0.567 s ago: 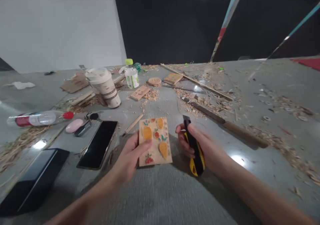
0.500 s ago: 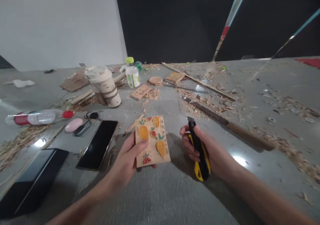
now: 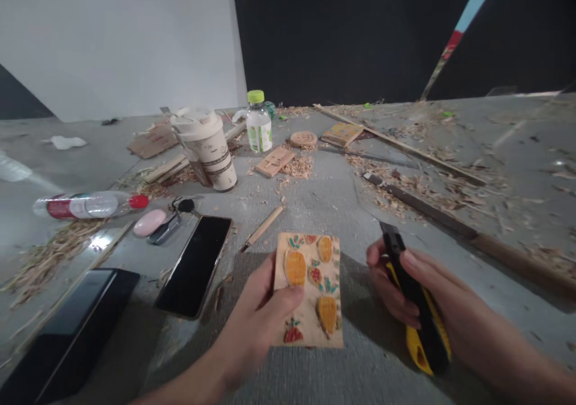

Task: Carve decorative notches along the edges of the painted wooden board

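Hands (image 3: 261, 312) hold painted board (image 3: 312, 291) and utility knife (image 3: 417, 297).

Matt wooden block (image 3: 309, 315), smooth plastic cutter handle (image 3: 416, 309), glossy phone screen (image 3: 195, 267), rough wood shavings (image 3: 299, 167).

Pale wooden panel (image 3: 311, 300) with 3 orange fruits (image 3: 295, 266), face-up, apart from a yellow-and-black utility knife (image 3: 423, 310)

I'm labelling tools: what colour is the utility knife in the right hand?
The utility knife is black and yellow, showing best in the head view.
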`<state>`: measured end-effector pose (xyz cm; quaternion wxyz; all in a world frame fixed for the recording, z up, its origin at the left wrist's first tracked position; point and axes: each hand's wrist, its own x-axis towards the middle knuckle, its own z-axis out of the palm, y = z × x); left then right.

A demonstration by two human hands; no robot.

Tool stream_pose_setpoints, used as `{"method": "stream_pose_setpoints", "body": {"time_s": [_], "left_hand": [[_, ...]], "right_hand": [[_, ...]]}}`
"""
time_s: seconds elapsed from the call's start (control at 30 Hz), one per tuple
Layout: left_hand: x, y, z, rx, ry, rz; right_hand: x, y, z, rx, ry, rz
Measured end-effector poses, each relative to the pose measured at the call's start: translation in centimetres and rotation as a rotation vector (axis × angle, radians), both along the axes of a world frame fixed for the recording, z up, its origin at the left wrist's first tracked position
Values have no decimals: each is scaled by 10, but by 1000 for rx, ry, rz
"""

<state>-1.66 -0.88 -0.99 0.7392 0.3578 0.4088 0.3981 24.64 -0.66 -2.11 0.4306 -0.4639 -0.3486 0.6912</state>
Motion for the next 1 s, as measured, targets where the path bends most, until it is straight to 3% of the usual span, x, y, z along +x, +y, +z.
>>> {"method": "stream_pose_setpoints", "body": {"time_s": [0.53, 0.8, 1.0], "left_hand": [[-1, -1, 11, -64, -48, -78], [1, 1, 9, -88, -26, 35], [6, -4, 2, -176, 163, 201]], "right_hand": [[-8, 1, 10, -32, -89, -32], [-9, -13, 2, 70, -385, 94], [-38, -23, 19, 123, -450, 184]]}}
